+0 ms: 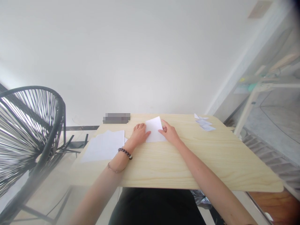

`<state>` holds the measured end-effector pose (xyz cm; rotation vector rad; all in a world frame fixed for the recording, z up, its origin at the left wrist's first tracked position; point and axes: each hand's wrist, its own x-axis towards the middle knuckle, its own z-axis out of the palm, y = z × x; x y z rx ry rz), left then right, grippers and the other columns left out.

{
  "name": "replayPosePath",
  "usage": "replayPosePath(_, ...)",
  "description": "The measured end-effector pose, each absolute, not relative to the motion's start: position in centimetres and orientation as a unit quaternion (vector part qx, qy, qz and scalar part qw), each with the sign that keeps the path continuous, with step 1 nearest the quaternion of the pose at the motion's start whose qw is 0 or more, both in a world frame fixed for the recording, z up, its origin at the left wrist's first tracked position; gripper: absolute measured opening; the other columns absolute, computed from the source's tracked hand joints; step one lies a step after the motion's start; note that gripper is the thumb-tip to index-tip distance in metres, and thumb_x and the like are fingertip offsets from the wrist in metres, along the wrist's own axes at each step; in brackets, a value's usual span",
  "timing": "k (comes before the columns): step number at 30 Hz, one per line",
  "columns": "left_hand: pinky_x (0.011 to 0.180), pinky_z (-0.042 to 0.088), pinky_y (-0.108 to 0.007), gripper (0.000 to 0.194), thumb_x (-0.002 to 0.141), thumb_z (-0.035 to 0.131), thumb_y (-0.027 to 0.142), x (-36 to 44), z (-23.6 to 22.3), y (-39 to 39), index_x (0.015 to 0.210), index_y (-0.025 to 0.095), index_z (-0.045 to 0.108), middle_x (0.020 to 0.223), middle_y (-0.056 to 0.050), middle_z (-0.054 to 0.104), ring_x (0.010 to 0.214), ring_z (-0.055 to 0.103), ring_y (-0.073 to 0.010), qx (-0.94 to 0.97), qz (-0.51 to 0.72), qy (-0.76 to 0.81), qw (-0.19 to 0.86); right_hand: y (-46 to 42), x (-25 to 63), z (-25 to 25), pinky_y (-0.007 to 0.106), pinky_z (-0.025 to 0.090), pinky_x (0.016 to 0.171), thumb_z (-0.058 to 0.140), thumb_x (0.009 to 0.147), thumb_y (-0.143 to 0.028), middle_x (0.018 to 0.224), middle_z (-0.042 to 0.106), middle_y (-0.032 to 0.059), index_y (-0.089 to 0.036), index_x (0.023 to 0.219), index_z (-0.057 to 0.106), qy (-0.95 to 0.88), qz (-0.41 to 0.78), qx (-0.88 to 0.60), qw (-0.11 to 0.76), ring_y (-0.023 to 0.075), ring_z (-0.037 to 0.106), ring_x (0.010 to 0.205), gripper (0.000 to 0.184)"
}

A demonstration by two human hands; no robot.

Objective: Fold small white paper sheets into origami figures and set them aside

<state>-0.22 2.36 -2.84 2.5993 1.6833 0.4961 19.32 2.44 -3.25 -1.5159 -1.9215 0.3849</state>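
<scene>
A small white sheet of paper (154,130) lies near the middle of the table, its upper right corner raised to a point. At its left edge rests my left hand (140,134), thumb on the paper and fingers bent beside it, holding it against the table. My right hand (170,132) pinches the right edge between thumb and fingers. Whether the sheet is folded in layers cannot be made out. To the left of my left hand lies a spread of larger white sheets (104,146). Several small folded paper pieces (204,122) sit at the far right of the table.
The light wooden table (187,175) stands against a white wall (150,56). A blurred-out dark object (116,118) is at its back left edge. On the left stands a black woven chair (52,125). A white metal frame (248,106) rises beyond the right edge.
</scene>
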Motion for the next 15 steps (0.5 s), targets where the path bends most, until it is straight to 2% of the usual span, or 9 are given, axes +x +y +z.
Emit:
replayPosePath(3, 0.09, 0.025, -0.039, 0.041, 0.079, 0.036, 0.04, -0.1, -2.9, 2.6, 0.108, 0.012, 0.042, 0.116, -0.015, 0.042, 0.11, 0.034, -0.0256, 0.823, 0.166, 0.542, 0.027, 2.6, 19.6, -3.3, 0.025, 0.04, 0.063, 0.057, 0.066, -0.03, 0.077, 0.06, 0.0007, -0.018, 0.126, 0.03, -0.693, 0.211, -0.578, 0.376, 0.0103, 0.049, 0.059, 0.067)
replayPosePath(5, 0.09, 0.026, -0.039, 0.046, 0.077, 0.041, 0.038, -0.1, -3.0, 2.8, 0.114, 0.01, 0.037, 0.115, -0.016, 0.044, 0.11, 0.035, -0.0255, 0.821, 0.195, 0.534, 0.053, 2.6, 19.7, -3.3, 0.024, 0.04, 0.061, 0.057, 0.065, -0.033, 0.076, 0.061, 0.0016, -0.017, 0.117, 0.042, -0.69, 0.241, -0.559, 0.393, 0.0107, 0.05, 0.059, 0.056)
replayPosePath(7, 0.089, 0.028, -0.038, 0.061, 0.075, 0.046, 0.035, 0.0, -3.0, 3.0, 0.124, 0.008, 0.024, 0.113, -0.017, 0.046, 0.108, 0.038, -0.0246, 0.808, 0.247, 0.525, 0.102, 2.5, 19.9, -3.3, 0.024, 0.041, 0.059, 0.053, 0.068, -0.037, 0.074, 0.062, 0.0023, -0.016, 0.096, 0.057, -0.696, 0.271, -0.53, 0.401, 0.012, 0.052, 0.061, 0.035)
replayPosePath(9, 0.085, 0.033, -0.036, 0.075, 0.073, 0.049, 0.031, 0.1, -3.0, 3.1, 0.13, 0.008, 0.007, 0.109, -0.015, 0.05, 0.101, 0.045, -0.0221, 0.776, 0.312, 0.518, 0.178, 2.4, 20.0, -3.2, 0.025, 0.042, 0.057, 0.05, 0.07, -0.04, 0.071, 0.062, 0.0031, -0.016, 0.081, 0.059, -0.691, 0.306, -0.509, 0.413, 0.0139, 0.054, 0.062, 0.028)
replayPosePath(11, 0.079, 0.038, -0.033, 0.08, 0.072, 0.051, 0.029, 0.1, -2.8, 3.3, 0.131, 0.012, -0.001, 0.103, -0.012, 0.054, 0.09, 0.051, -0.0182, 0.734, 0.373, 0.503, 0.262, 2.2, 20.0, -3.1, 0.025, 0.042, 0.054, 0.049, 0.071, -0.042, 0.067, 0.063, 0.0034, -0.015, 0.079, 0.058, -0.671, 0.348, -0.497, 0.426, 0.0152, 0.056, 0.06, 0.029)
replayPosePath(13, 0.075, 0.041, -0.031, 0.079, 0.071, 0.052, 0.029, 0.0, -2.5, 3.4, 0.131, 0.014, 0.003, 0.095, -0.008, 0.057, 0.08, 0.055, -0.0149, 0.694, 0.423, 0.477, 0.333, 2.0, 20.1, -2.8, 0.024, 0.042, 0.051, 0.05, 0.07, -0.041, 0.067, 0.063, 0.0035, -0.016, 0.084, 0.056, -0.652, 0.399, -0.482, 0.428, 0.0158, 0.057, 0.058, 0.029)
replayPosePath(15, 0.073, 0.043, -0.03, 0.07, 0.07, 0.054, 0.031, -0.1, -2.3, 3.5, 0.128, 0.013, 0.017, 0.089, -0.007, 0.059, 0.077, 0.056, -0.014, 0.662, 0.455, 0.451, 0.39, 1.9, 20.1, -2.4, 0.024, 0.043, 0.049, 0.052, 0.069, -0.037, 0.069, 0.064, 0.0033, -0.016, 0.089, 0.055, -0.639, 0.449, -0.46, 0.422, 0.0161, 0.058, 0.058, 0.03)
